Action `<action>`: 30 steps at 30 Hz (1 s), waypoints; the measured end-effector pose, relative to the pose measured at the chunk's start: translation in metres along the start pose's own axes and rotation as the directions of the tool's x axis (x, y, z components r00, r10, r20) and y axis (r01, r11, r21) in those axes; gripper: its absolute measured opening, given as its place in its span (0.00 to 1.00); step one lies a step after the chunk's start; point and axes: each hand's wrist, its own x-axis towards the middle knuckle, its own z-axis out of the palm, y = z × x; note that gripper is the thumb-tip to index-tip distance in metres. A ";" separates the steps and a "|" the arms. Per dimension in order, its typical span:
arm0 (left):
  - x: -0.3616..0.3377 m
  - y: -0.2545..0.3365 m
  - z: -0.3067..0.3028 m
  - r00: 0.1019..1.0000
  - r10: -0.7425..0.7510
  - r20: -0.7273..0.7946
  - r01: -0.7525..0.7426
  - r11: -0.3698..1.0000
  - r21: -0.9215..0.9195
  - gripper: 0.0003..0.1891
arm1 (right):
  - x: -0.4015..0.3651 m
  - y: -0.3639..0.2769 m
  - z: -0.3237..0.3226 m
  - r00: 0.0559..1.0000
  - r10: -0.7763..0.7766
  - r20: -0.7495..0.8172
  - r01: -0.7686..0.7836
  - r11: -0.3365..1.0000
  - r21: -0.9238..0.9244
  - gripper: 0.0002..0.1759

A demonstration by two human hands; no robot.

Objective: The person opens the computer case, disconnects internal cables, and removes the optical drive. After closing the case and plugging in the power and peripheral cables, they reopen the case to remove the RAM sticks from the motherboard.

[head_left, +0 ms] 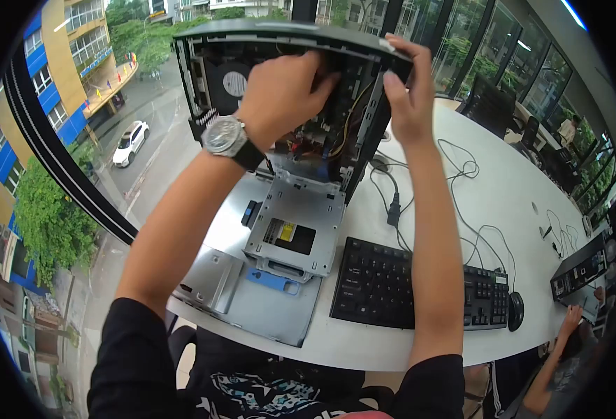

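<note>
1. Side panel (252, 314), grey metal, lay flat at the near edge of the bench (503, 188). Risk: a dropped forearm could have pushed it off.
2. Drive cage (297, 220), loose, rested on the panel just below the case, with a blue clip (273, 281) at its near end. Risk: if the case tipped toward the person, it would have landed on the cage.
3. Keyboard (385, 279) and mouse (516, 311) sat right of the cage, partly under the right forearm. A co-worker's hand (572, 318) worked at the bench's right rim, near a second unit (580, 265).
4. Power cable (393, 206) trailed from the case's foot, with thinner leads (465, 171) looped beyond it. Risk: shifting the case could have snagged or dragged them.
5. Computer case (280, 29), open-sided, stood tilted at the far side of the bench beside the window.
6. Left hand (280, 94), with a watch (224, 136) on the wrist, was curled with its fingers inside the case. I cannot tell whether it gripped anything there. Risk: bare fingers among sheet-metal edges and wiring could have been cut, and the metal watch could have caught a lead.
7. Right hand (409, 91) clamped the case's upper corner, fingers over the top and thumb below. Risk: it looked to be the only steady hold, so a slip would likely have let the case fall.
</note>
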 end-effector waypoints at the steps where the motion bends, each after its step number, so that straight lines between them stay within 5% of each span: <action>1: -0.010 0.002 -0.013 0.995 0.095 0.031 -0.095 0.995 0.012 0.15 | 0.003 -0.006 -0.004 0.999 -0.028 0.028 0.033 0.986 -0.166 0.23; 2: -0.018 0.004 -0.027 0.987 0.161 0.019 -0.161 0.987 0.011 0.13 | 0.012 -0.018 -0.009 0.989 -0.138 0.061 0.151 0.880 -0.450 0.18; 3: -0.022 0.005 -0.041 0.973 0.230 0.003 -0.230 0.973 0.011 0.13 | 0.020 -0.028 -0.011 0.990 -0.130 0.059 0.143 0.879 -0.454 0.18; 5: -0.016 -0.007 -0.072 0.929 0.360 -0.091 -0.352 0.932 0.092 0.14 | 0.034 -0.049 -0.012 0.920 -0.295 0.256 0.390 0.643 -0.659 0.12; 7: -0.004 -0.002 -0.087 0.855 0.489 -0.174 -0.460 0.869 0.182 0.17 | 0.048 -0.088 -0.006 0.899 -0.236 0.369 0.426 0.668 -0.610 0.16; 9: 0.013 0.021 -0.086 0.877 0.363 -0.315 -0.278 0.918 0.284 0.40 | 0.054 -0.100 0.010 0.857 -0.174 0.485 0.456 0.694 -0.557 0.20; 10: 0.039 -0.026 -0.107 0.907 0.403 0.126 -0.421 0.882 0.212 0.38 | 0.060 -0.098 0.015 0.871 -0.007 0.491 0.381 0.641 -0.666 0.15; 11: 0.058 -0.042 -0.100 0.898 0.423 0.121 -0.439 0.876 0.198 0.38 | 0.066 -0.096 0.020 0.870 0.157 0.467 0.309 0.563 -0.766 0.11; 13: 0.076 -0.061 -0.085 0.912 0.087 0.401 -0.005 0.979 -0.202 0.37 | 0.070 -0.094 0.029 0.866 0.206 0.457 0.326 0.460 -0.826 0.10; 15: 0.072 -0.068 -0.076 0.919 0.115 0.376 -0.107 0.993 -0.042 0.37 | 0.072 -0.086 0.036 0.849 0.311 0.428 0.286 0.411 -0.866 0.12; 17: 0.074 -0.068 -0.073 0.923 0.150 0.354 -0.201 0.973 0.113 0.39 | 0.066 -0.066 0.038 0.879 0.220 0.423 0.342 0.326 -0.881 0.09; 19: 0.068 -0.048 -0.081 0.945 -0.072 0.320 0.048 0.995 0.083 0.44 | 0.060 -0.058 0.037 0.891 0.130 0.436 0.400 0.231 -0.887 0.06; 21: 0.062 -0.040 -0.094 0.938 -0.049 0.342 0.047 0.999 0.013 0.47 | 0.059 -0.057 0.039 0.899 -0.006 0.437 0.429 0.208 -0.879 0.04; 30: 0.066 -0.054 -0.078 0.952 -0.044 0.302 0.031 0.998 0.049 0.46 | 0.054 -0.052 0.043 0.920 -0.036 0.391 0.392 0.152 -0.908 0.02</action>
